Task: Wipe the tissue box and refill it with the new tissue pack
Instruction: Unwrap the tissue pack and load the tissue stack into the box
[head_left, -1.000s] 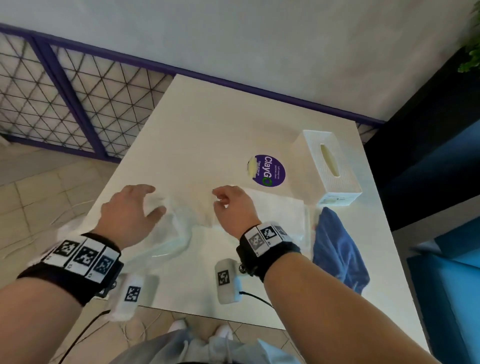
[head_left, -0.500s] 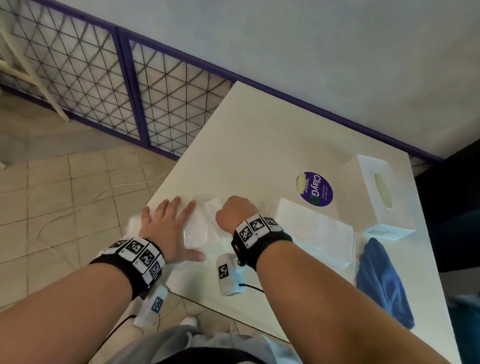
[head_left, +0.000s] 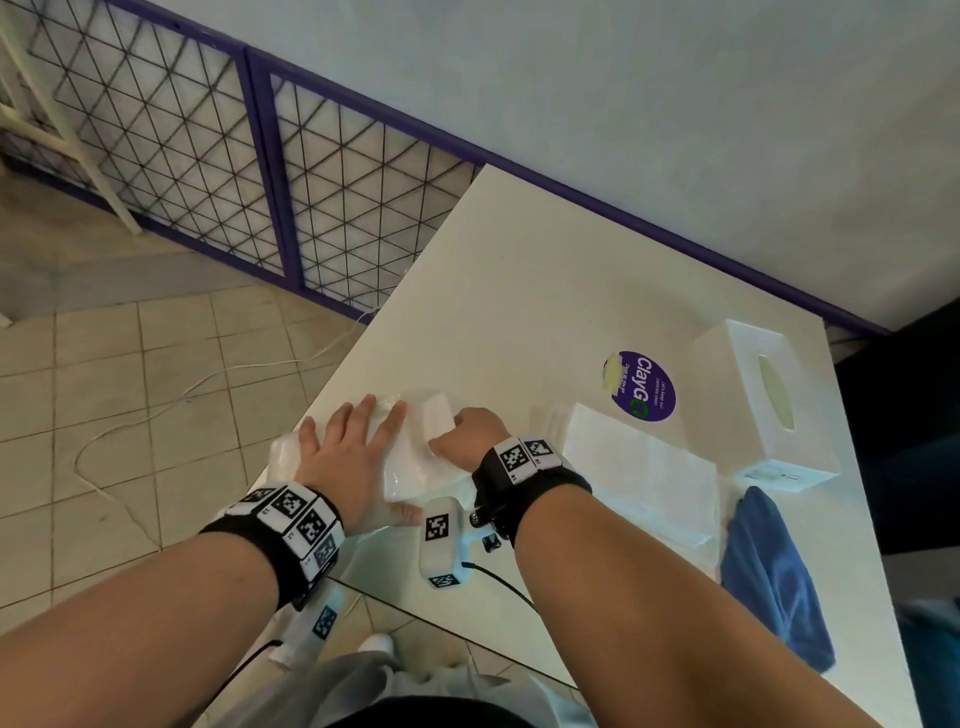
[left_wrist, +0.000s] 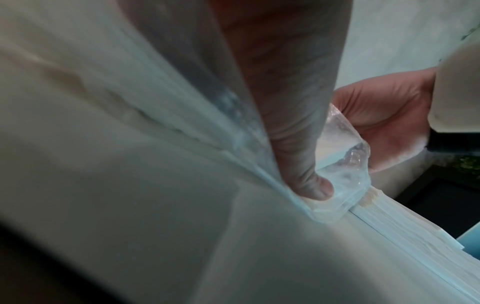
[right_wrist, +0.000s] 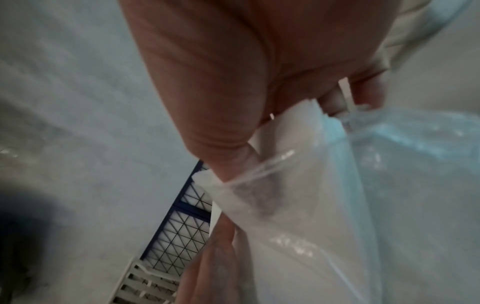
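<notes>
The new tissue pack (head_left: 415, 462), white tissues in clear plastic wrap, lies at the table's front left corner. My left hand (head_left: 358, 452) lies flat on it with straight fingers; in the left wrist view its thumb (left_wrist: 306, 181) presses the wrap (left_wrist: 345, 156). My right hand (head_left: 460, 431) curls round the pack's right end; in the right wrist view its thumb and fingers (right_wrist: 221, 144) pinch white tissues at the wrap's mouth (right_wrist: 311, 205). The white tissue box (head_left: 763, 405) stands at the right, slot up. A loose tissue stack (head_left: 639, 467) lies between it and my right wrist.
A blue cloth (head_left: 774, 577) lies at the table's (head_left: 519, 291) front right edge. A purple round sticker (head_left: 644, 387) is on the tabletop left of the box. A purple-framed mesh fence (head_left: 311, 171) and tiled floor (head_left: 130, 389) with a white cable are to the left.
My left hand went from grasping the wrap to lying flat on the pack. My right hand slid left to the pack's end. The head view swung left.
</notes>
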